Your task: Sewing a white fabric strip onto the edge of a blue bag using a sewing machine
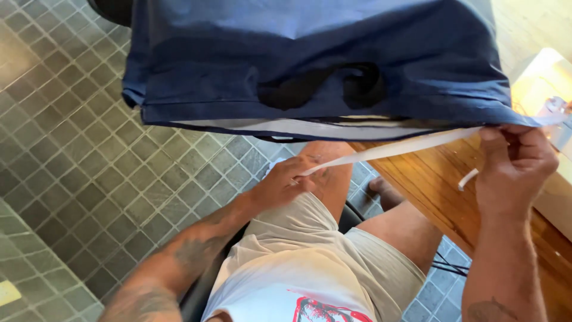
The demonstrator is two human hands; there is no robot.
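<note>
Closest to us is our white shirt point(280, 292) with a red print, and then our beige shorts point(310, 232), because we sit on a dark chair point(199, 298) and look down at our legs. Our left hand point(286, 182) rests on the left thigh and it is closed around one end of a white strap point(387, 149); the fingers pinch it against the knee. From there the strap goes up and to the right, stretched quite straight, to our right hand point(515, 167). This hand is raised higher, and its thumb and fingers grip the strap together with the lower edge of a navy cloth point(310, 59). A short white end point(468, 179) hangs down just beside the right hand.

Further away, the navy cloth hangs across the whole upper part of the view, above our knees. It has a pale lining along its bottom hem and two dark openings in the middle. Under everything on the left is a floor point(71, 149) of small grey tiles. On the right is a wooden counter point(441, 191), and one bare foot point(384, 191) is near its edge.
</note>
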